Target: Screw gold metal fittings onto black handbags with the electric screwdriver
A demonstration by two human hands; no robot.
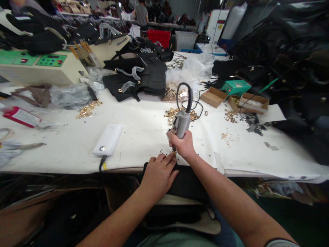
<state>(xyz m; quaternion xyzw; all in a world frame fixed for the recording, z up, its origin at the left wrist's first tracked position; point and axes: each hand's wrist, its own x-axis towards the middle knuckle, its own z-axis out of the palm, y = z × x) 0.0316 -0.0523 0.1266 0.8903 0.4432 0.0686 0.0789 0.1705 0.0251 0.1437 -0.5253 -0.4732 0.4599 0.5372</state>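
Observation:
My right hand [184,145] is closed round a grey electric screwdriver [183,124], held upright with its tip pointing down. A black cord loops up from its top. Under the tip is a small gold metal fitting [174,155] at the edge of a black bag [189,180], which hangs over the table's front edge. My left hand [158,173] lies flat on the bag, fingers stretched forward, fingertips beside the fitting. Whether they touch it I cannot tell. Behind the screwdriver lies a pile of gold fittings [171,115].
A white power bank [108,140] with a cable lies left on the white table [138,137]. Farther back are black bags [151,73], a cream machine [59,70] and small cardboard boxes [214,97]. Dark bags heap up at right. A person [141,14] is in the background.

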